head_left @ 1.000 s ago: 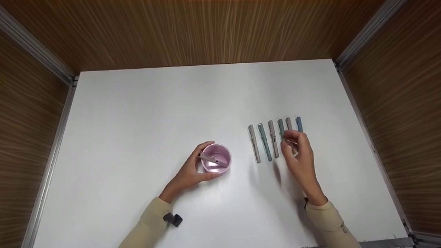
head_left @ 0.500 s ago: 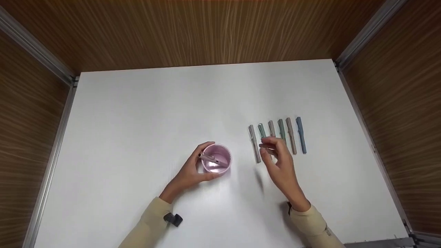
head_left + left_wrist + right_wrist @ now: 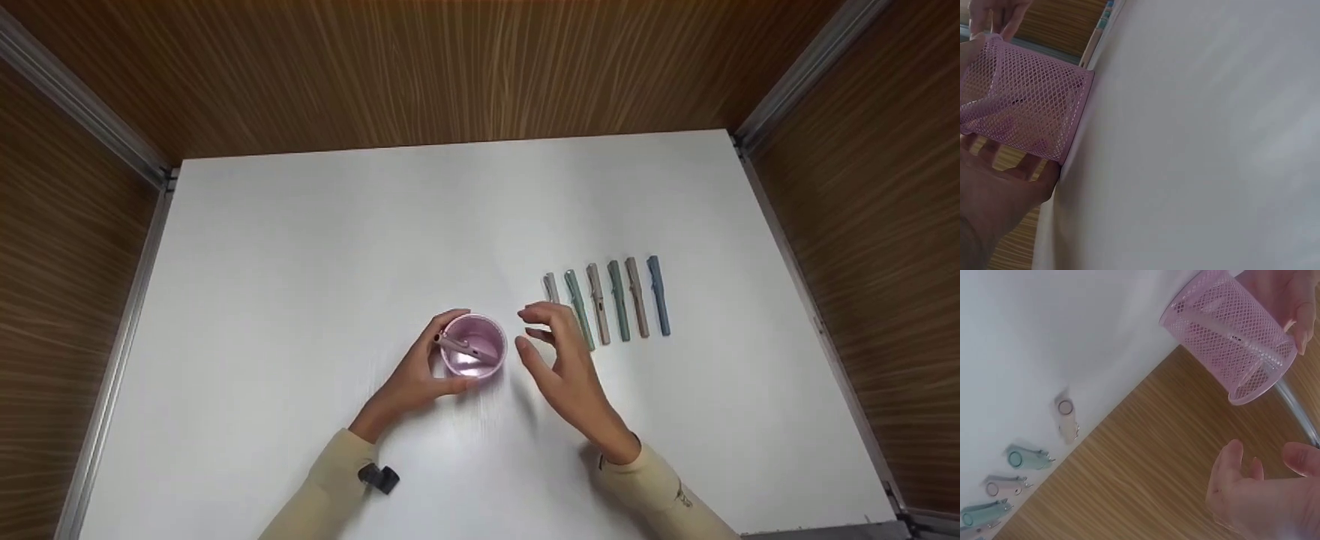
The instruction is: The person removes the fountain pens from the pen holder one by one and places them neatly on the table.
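My left hand (image 3: 416, 379) grips a pink mesh pen cup (image 3: 1033, 95), thumb on the near side and fingers round the far side. The cup stands upright on the white table. A pinkish-grey pen (image 3: 459, 346) leans inside it, its top end poking past the rim on the left. Just right of the cup, my right hand (image 3: 568, 371) hovers with thumb and fingers apart and loosely bent. Nothing shows between them in the right wrist view. Several capped pens (image 3: 619, 300) in grey, green, pinkish and blue lie in a row to the right; this hand partly covers the leftmost.
The white table (image 3: 322, 232) is enclosed by brown wood-grain panels (image 3: 450, 71) at the back and both sides. Metal rails (image 3: 795, 274) run along the panels' edges. A black strap piece (image 3: 379, 477) sits at the left sleeve's cuff.
My right hand has swept left from over the right-hand pens to beside the cup, and its fingers have spread. The pen row, the cup and my left hand stay in place.
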{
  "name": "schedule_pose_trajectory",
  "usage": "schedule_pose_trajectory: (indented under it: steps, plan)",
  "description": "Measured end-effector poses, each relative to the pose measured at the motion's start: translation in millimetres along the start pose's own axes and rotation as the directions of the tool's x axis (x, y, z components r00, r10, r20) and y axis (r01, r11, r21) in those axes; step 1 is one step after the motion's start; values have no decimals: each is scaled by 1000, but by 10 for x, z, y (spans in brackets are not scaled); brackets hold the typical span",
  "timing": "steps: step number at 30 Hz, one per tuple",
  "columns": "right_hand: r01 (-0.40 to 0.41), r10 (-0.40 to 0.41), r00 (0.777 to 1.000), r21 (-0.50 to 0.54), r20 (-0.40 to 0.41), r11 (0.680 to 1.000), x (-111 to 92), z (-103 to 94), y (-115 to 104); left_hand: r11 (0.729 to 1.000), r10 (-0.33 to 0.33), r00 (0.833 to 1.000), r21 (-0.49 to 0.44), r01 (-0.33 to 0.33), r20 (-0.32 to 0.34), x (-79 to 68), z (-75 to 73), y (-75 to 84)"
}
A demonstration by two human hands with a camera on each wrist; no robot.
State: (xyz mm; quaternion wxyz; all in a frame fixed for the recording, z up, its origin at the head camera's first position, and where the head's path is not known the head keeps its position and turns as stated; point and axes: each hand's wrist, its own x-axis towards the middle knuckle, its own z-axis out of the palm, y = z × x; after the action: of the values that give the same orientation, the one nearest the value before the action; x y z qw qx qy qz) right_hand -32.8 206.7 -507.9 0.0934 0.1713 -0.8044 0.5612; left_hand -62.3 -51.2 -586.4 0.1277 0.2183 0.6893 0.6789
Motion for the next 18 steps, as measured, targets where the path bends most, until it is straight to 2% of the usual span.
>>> schedule_pose_trajectory:
  steps: [11, 14, 18]
  plan:
    - [34, -44, 996, 128, 77, 991, 27, 214, -7, 1000, -30, 1000, -4, 30, -2, -24, 11, 9]
    - [49, -60, 994, 122, 95, 991, 40, 268, -4, 1000, -26, 1000, 2, 26, 3, -10, 13, 1]
    - [92, -97, 989, 57, 112, 994, 73, 352, 9, 1000, -3, 1000, -2, 3, 4, 5, 7, 2]
